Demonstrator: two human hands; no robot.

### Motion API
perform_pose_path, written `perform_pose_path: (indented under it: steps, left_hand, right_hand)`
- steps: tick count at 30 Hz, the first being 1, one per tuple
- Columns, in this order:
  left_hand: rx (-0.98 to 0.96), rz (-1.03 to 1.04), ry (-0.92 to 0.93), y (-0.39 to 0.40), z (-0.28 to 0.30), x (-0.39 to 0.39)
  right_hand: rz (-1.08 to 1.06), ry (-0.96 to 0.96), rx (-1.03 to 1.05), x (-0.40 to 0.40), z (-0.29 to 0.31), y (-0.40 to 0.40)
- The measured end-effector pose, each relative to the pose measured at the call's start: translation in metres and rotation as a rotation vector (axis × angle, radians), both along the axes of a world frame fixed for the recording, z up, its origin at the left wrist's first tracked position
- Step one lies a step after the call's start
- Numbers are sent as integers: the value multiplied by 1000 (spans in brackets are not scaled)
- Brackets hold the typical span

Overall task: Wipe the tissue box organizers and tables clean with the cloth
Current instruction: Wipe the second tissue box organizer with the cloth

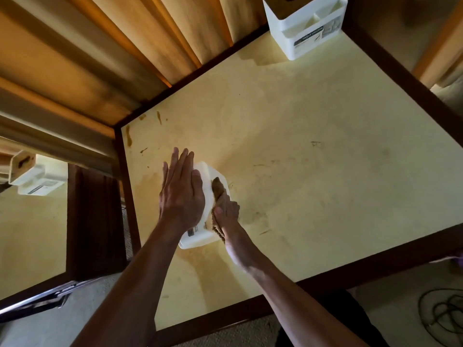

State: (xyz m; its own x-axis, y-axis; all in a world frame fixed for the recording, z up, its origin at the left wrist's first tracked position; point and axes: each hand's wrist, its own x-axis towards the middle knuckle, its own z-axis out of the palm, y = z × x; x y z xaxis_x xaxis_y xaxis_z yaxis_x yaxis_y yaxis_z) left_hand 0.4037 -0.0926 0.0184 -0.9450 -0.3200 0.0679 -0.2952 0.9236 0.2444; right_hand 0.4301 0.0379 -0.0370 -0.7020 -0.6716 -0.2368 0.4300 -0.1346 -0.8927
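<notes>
1. Curtain folds [105, 53], tan and pleated, across the upper left of the frame, ending at the dark wooden rim of the worktop.
2. Second worktop [27, 234] at the left edge, same pale yellow surface and dark frame, carrying a white tissue box organizer [37, 176] at mid-left, with a wooden slotted top and a label on its side.
3. Metal bar [37, 301] low in the lower left, over pale carpet.
4. Main worktop [313, 159] filling the centre and right of the frame, pale yellow with brown stains near its upper left corner and faint dark scuffs toward the centre and right.
5. Left hand [181, 191] left of centre, laid flat on the near organizer, fingers [183, 161] straight and close together, pointing toward the top of the frame, pressing rather than gripping.
6. Near tissue box organizer [200, 236], white, lying on the worktop beneath both hands, mostly covered; one rounded corner visible above the left hand, a labelled end visible below it.
7. Brown cloth [218, 187] just right of the left hand, pressed against the organizer's right side.
8. Right hand [226, 212] curled around the cloth, thumb on top, holding it bunched against the organizer.
9. Third tissue box organizer [305, 28] upright in the upper right, on the far corner of the worktop, white with open compartments and a label reading "TISSUE HOLDER".
10. Coiled dark cable [446, 311] on the carpet in the lower right corner.
</notes>
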Motion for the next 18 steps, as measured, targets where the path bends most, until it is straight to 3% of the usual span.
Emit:
perform_pose_path:
  steps: [3,9,18]
  left_hand:
    - [3,7,-10,0,0,0]
    - [19,22,-26,2,3,0]
    - [42,94,-33,6,3,1]
  right_hand:
    - [12,35,57,-12,0,-4]
    - [-35,-222,61,-36,-17,-22]
    - [96,-130,6,-69,-21,-39]
